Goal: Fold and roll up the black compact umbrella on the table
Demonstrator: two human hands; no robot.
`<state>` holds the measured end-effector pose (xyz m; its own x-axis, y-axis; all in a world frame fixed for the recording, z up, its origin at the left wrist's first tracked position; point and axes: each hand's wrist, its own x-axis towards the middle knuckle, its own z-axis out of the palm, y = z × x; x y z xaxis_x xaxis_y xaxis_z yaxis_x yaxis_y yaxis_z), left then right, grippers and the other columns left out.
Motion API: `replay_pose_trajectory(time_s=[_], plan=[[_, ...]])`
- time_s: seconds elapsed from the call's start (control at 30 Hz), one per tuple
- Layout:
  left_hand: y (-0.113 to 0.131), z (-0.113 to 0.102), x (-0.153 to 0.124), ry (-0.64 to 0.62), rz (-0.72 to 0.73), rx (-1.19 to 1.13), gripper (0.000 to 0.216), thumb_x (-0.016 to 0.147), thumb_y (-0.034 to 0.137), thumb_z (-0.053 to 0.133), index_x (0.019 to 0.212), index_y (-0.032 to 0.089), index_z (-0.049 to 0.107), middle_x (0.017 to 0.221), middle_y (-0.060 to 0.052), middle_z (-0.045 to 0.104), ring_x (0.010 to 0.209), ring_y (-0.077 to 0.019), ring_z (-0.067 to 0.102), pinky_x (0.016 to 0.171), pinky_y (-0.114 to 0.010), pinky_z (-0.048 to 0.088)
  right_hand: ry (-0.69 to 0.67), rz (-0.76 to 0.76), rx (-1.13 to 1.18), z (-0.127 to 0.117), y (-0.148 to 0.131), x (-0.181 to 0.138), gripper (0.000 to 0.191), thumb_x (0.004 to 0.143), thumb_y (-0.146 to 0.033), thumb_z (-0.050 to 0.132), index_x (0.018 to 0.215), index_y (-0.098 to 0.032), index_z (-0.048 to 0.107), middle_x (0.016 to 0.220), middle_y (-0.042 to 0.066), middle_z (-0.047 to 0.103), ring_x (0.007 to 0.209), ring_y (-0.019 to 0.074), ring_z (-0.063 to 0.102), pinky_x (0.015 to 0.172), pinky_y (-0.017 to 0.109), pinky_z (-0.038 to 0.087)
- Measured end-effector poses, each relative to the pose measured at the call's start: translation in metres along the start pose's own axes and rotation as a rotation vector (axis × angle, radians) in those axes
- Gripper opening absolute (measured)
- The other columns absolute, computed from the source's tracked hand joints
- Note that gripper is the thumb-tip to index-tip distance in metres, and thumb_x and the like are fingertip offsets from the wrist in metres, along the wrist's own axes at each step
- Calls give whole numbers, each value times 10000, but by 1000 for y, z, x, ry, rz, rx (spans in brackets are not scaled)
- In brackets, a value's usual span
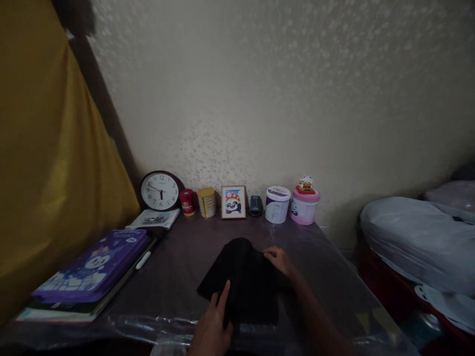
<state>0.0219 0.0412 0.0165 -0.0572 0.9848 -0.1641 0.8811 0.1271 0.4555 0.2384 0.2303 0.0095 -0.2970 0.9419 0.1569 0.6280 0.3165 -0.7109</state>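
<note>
A folded black cloth (243, 279) lies on the dark table (178, 257) in front of me. My left hand (213, 324) rests on the cloth's near left part with the forefinger stretched forward and the fingers flat. My right hand (280, 259) is at the cloth's far right edge, its fingers bent and pinching the fabric there.
Along the wall stand a round clock (160, 191), a red tin (187, 201), a gold tin (207, 201), a framed panda picture (233, 201), a white tub (277, 204) and a pink tub (305, 204). Purple books (91, 269) lie left. A yellow curtain (44, 163) hangs left; covered bedding (419, 237) lies right.
</note>
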Motion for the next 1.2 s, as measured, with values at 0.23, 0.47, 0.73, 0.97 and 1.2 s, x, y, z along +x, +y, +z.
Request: replay_pose_trajectory(time_s=[0.23, 0.47, 0.73, 0.97, 1.2], plan=[[4, -6, -2, -26, -30, 30, 823, 735, 77, 420, 1412, 287, 3, 1424, -59, 331, 1123, -139, 527, 899, -197, 383, -101, 16, 113, -3, -1, 1, 268, 760, -305, 475, 843, -175, 694, 867, 43, 708, 816, 192, 628, 746, 305, 464], [3, -3, -1, -14, -34, 56, 849, 715, 75, 425, 1407, 298, -12, 1435, -29, 325, 1119, -144, 530, 906, -198, 375, -199, 70, 171, -3, 9, 15, 185, 672, -308, 566, 685, -166, 685, 678, 13, 683, 666, 166, 597, 627, 263, 438], [3, -3, -2, -10, -19, 32, 812, 744, 67, 406, 1410, 292, -1, 1437, -53, 313, 1134, -142, 521, 912, -197, 375, -232, 71, 216, -9, 10, 17, 223, 699, -343, 519, 650, -163, 641, 608, -8, 619, 592, 132, 549, 572, 235, 419], [1, 1, 2, -21, -3, 18, 855, 716, 26, 437, 1412, 267, 1, 1436, -121, 284, 1107, -157, 548, 881, -198, 408, -281, 107, 179, -1, 13, 18, 270, 775, -381, 415, 735, -175, 586, 488, -62, 474, 411, 90, 469, 413, 193, 365], [3, -1, 0, -22, 0, 47, 853, 714, 22, 427, 1412, 273, 6, 1430, -119, 300, 1088, -162, 561, 877, -208, 416, -245, 44, -19, -5, 15, 15, 182, 787, -263, 446, 735, -176, 598, 554, -31, 555, 464, 109, 530, 502, 230, 438]])
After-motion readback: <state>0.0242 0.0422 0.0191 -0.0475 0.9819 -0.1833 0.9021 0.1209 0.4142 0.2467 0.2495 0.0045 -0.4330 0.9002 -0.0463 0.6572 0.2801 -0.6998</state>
